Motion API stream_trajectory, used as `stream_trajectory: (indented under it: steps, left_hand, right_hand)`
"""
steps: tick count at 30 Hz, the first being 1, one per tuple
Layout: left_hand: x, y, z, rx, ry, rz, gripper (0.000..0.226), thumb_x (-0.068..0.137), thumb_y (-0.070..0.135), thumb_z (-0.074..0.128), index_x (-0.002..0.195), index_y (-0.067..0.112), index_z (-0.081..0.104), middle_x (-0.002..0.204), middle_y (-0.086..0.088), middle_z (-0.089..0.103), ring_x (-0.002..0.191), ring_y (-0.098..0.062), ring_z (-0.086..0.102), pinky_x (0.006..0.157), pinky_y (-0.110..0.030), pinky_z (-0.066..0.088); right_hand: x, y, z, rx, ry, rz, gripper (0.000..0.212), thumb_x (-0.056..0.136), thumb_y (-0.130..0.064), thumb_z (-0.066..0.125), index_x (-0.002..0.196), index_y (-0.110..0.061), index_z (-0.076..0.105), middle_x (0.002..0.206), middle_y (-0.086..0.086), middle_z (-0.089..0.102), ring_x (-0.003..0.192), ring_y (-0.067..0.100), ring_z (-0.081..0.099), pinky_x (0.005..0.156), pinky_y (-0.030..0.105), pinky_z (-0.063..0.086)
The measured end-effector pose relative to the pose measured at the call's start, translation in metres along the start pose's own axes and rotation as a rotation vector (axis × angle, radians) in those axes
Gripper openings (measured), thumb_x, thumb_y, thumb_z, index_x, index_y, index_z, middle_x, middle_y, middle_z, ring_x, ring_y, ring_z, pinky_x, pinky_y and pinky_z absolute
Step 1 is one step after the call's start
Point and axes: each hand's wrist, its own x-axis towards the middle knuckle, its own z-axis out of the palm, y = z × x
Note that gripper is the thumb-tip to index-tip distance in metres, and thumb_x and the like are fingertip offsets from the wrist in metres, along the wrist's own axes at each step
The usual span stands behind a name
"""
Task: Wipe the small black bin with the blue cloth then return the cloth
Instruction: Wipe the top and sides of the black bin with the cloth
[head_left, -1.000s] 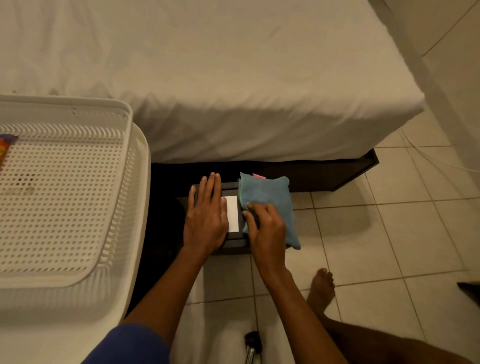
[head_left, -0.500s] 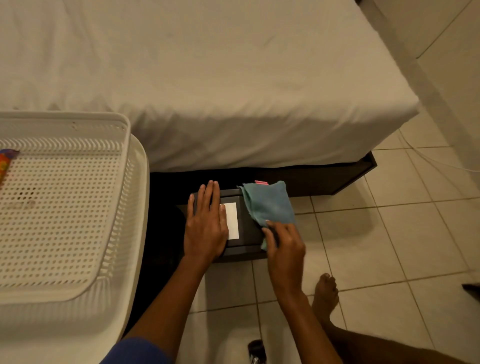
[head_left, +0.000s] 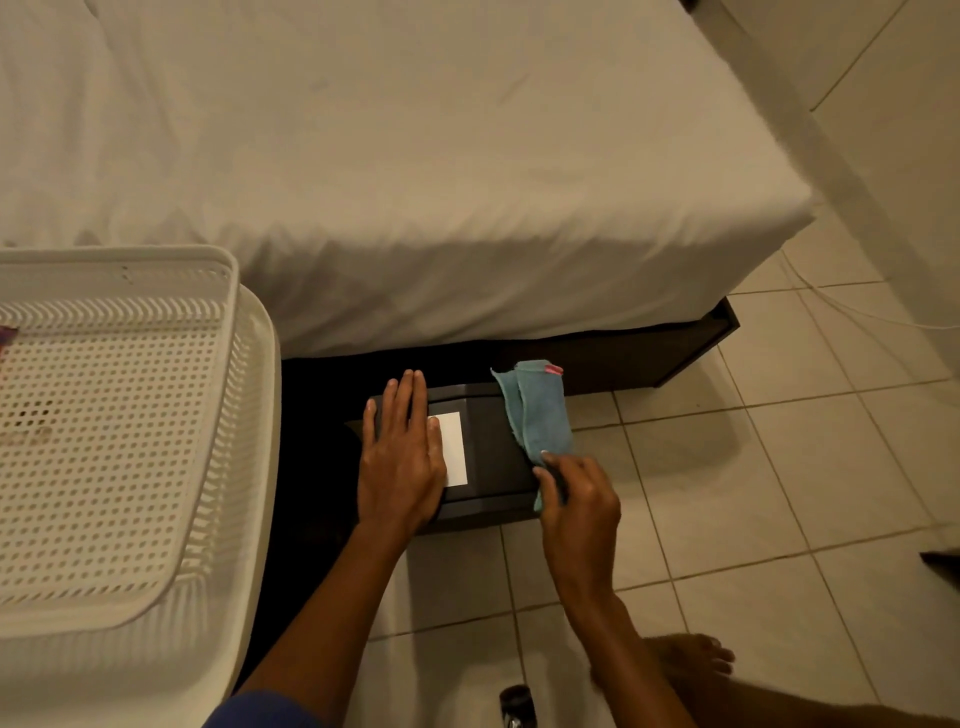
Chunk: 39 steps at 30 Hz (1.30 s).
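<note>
The small black bin (head_left: 493, 447) lies on the tiled floor at the foot of the bed, with a white label (head_left: 453, 448) facing up. My left hand (head_left: 400, 457) rests flat on its left part, fingers spread, partly over the label. The blue cloth (head_left: 540, 410) with a pink tag drapes along the bin's right edge. My right hand (head_left: 579, 499) pinches the cloth's near end at the bin's right front corner.
A white perforated basket (head_left: 239, 415) stands close on the left. The bed with a white sheet (head_left: 415, 182) overhangs just behind the bin. My bare foot (head_left: 685, 657) is on the tiles at the lower right. A thin white cable (head_left: 883, 319) runs along the floor by the wall.
My right hand has drawn the cloth from the bin's top middle to its right edge and toward me. The cloth is now bunched narrower. My left hand has stayed flat on the bin.
</note>
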Motion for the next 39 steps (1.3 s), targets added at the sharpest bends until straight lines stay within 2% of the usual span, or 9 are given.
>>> stream_trajectory:
  steps: [7,12,15,19,22,25,29,35,39]
  left_hand:
    - [0.000,0.001,-0.001,0.008,0.012,0.000,0.057,0.101,0.031,0.021,0.155,0.014,0.013,0.162,-0.005,0.019,0.150,-0.018,0.010,0.122,-0.042,0.011]
    - [-0.001,0.002,-0.001,0.015,0.012,0.000,0.057,0.101,0.032,0.021,0.155,0.014,0.013,0.162,-0.005,0.019,0.150,-0.018,0.011,0.122,-0.042,0.011]
    - [0.000,0.002,0.001,0.020,0.002,-0.009,0.058,0.101,0.033,0.019,0.155,0.014,0.012,0.162,-0.005,0.018,0.150,-0.018,0.010,0.122,-0.043,0.011]
    - [0.001,0.001,0.001,0.021,-0.003,-0.005,0.058,0.100,0.032,0.019,0.155,0.013,0.013,0.162,-0.005,0.019,0.150,-0.018,0.012,0.122,-0.044,0.012]
    - [0.000,0.001,-0.001,0.011,-0.002,-0.005,0.057,0.101,0.032,0.020,0.155,0.014,0.012,0.162,-0.004,0.018,0.150,-0.017,0.011,0.122,-0.043,0.011]
    - [0.000,0.002,-0.001,0.003,-0.002,-0.001,0.058,0.101,0.033,0.019,0.155,0.015,0.011,0.163,-0.004,0.017,0.150,-0.016,0.009,0.123,-0.042,0.010]
    - [0.000,0.000,-0.001,0.022,-0.010,0.001,0.058,0.101,0.035,0.018,0.155,0.015,0.010,0.163,-0.004,0.015,0.151,-0.017,0.007,0.123,-0.043,0.010]
    - [0.001,-0.001,0.001,0.081,-0.023,0.020,0.058,0.101,0.035,0.018,0.155,0.014,0.013,0.163,-0.006,0.017,0.151,-0.019,0.010,0.122,-0.045,0.013]
    - [0.000,0.001,0.000,0.067,-0.011,0.007,0.057,0.102,0.035,0.020,0.155,0.015,0.012,0.163,-0.005,0.017,0.151,-0.018,0.009,0.122,-0.045,0.013]
  right_hand:
    - [-0.006,-0.014,0.015,-0.005,-0.079,-0.119,0.020,0.084,-0.010,0.072,0.105,-0.009,0.069,0.100,0.005,0.067,0.090,0.010,0.063,0.077,0.022,0.056]
    - [-0.004,0.000,0.005,0.007,0.029,0.010,0.020,0.087,-0.011,0.068,0.107,-0.010,0.066,0.098,0.005,0.062,0.085,0.010,0.060,0.068,0.018,0.053]
    - [-0.015,-0.016,0.022,-0.017,-0.021,-0.046,0.021,0.085,-0.011,0.070,0.106,-0.009,0.067,0.099,0.007,0.064,0.088,0.015,0.062,0.073,0.028,0.056]
    - [-0.016,-0.028,0.032,0.013,-0.107,-0.132,0.020,0.086,-0.012,0.070,0.106,-0.010,0.068,0.099,0.005,0.067,0.091,0.013,0.064,0.079,0.023,0.055]
    - [-0.006,-0.012,0.016,0.055,-0.064,-0.051,0.018,0.088,-0.011,0.066,0.106,-0.010,0.069,0.100,0.006,0.065,0.090,0.016,0.062,0.077,0.031,0.056]
    - [-0.008,-0.002,0.010,0.024,0.030,0.029,0.021,0.089,-0.015,0.066,0.109,-0.010,0.067,0.101,0.005,0.062,0.089,0.012,0.061,0.070,0.027,0.059]
    - [-0.005,-0.008,0.018,0.012,-0.018,-0.043,0.021,0.087,-0.015,0.068,0.107,-0.009,0.068,0.101,0.005,0.064,0.090,0.013,0.063,0.071,0.029,0.059]
    - [0.063,-0.015,0.024,0.000,-0.017,-0.050,0.016,0.091,-0.016,0.065,0.103,-0.006,0.069,0.100,0.009,0.063,0.084,0.015,0.062,0.072,0.033,0.058]
    - [0.060,-0.010,0.021,0.011,-0.039,-0.079,0.021,0.089,-0.013,0.067,0.109,-0.006,0.069,0.100,0.007,0.062,0.085,0.010,0.060,0.074,0.025,0.057]
